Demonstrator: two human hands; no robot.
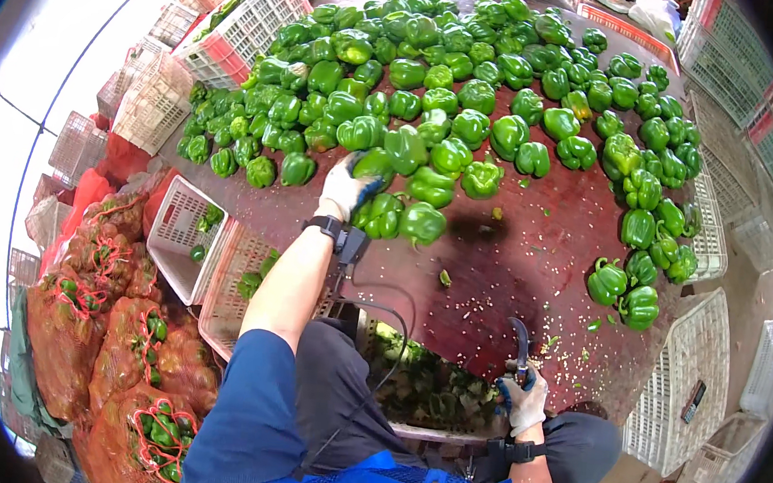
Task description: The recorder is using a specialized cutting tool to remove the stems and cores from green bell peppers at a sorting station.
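Many green bell peppers [477, 96] lie spread over the dark reddish table. My left hand [345, 189], in a white glove with blue on the palm side, reaches to the near left edge of the pile. Its fingers curl around a green bell pepper [375, 164], with other peppers close beside it. By the near edge of the table, my right hand [525, 399], gloved likewise, grips a small curved knife [521, 339]. The blade points away from me, and the handle is mostly hidden in the fingers.
Seeds and pepper scraps [445, 278] litter the near tabletop. Below its edge sits a crate of green trimmings [429, 390]. Red mesh sacks [81, 317] and a white crate [169, 238] stand at left; a pale crate [684, 383] is at right. A cable [407, 308] hangs by my left wrist.
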